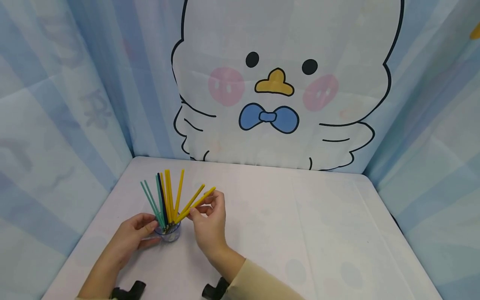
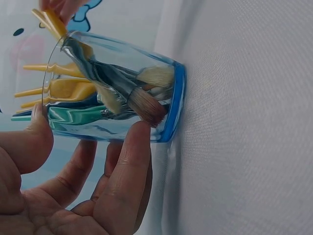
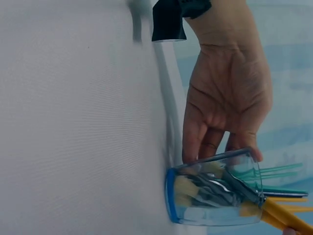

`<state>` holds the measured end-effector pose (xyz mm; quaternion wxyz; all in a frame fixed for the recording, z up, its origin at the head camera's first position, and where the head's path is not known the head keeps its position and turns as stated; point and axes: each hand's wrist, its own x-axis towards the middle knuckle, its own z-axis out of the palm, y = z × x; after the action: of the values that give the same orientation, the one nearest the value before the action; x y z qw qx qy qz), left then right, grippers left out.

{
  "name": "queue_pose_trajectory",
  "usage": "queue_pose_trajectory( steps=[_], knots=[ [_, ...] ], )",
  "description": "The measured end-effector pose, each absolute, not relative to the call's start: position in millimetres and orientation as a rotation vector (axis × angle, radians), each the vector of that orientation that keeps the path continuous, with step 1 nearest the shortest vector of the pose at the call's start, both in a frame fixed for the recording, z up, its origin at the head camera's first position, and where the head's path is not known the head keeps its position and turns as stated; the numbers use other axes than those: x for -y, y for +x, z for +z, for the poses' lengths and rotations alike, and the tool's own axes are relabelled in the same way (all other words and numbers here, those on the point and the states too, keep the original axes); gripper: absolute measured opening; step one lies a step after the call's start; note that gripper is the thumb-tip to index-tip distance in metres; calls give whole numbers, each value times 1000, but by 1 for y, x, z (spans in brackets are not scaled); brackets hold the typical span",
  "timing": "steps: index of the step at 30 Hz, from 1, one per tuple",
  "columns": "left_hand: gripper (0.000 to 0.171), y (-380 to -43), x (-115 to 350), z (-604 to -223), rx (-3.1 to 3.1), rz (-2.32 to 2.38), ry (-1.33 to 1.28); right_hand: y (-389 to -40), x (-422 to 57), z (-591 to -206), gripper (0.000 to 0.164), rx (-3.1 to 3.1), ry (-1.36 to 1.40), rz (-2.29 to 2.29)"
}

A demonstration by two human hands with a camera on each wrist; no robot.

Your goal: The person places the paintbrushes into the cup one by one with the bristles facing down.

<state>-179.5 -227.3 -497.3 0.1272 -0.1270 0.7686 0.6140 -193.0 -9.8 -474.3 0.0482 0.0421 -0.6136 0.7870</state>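
A clear cup with a blue base [image 2: 179,100] stands on the table, full of paintbrushes leaning bristles down. Several have yellow handles [image 1: 168,196], others are teal [image 1: 150,199], and one is dark blue [image 1: 162,196]. My left hand [image 1: 129,233] holds the cup from its left side, with the thumb at the rim and the fingertips on the wall. On the other side, my right hand [image 1: 210,221] pinches a yellow-handled paintbrush [image 1: 204,196] that slants to the right, its bristles still inside the cup. Another yellow handle lies close beside it.
The white table [image 1: 318,233] stretches to the right of the cup. Behind it hangs a curtain [image 1: 270,146] with a cartoon bird, and striped blue curtains [image 1: 67,137] close in both sides. A black camera mount [image 1: 129,291] sits on each wrist.
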Motion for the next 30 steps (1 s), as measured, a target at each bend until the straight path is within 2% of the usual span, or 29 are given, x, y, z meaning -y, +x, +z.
queue_pose_trajectory(
  steps=[18, 30],
  knots=[
    [44, -179, 226, -498, -2251, 1768, -347, -198, 13, -485, 48, 1991, 244, 2344],
    [44, -179, 225, -498, -2261, 1773, -360, -190, 9, -489, 47, 2006, 198, 2396]
  ],
)
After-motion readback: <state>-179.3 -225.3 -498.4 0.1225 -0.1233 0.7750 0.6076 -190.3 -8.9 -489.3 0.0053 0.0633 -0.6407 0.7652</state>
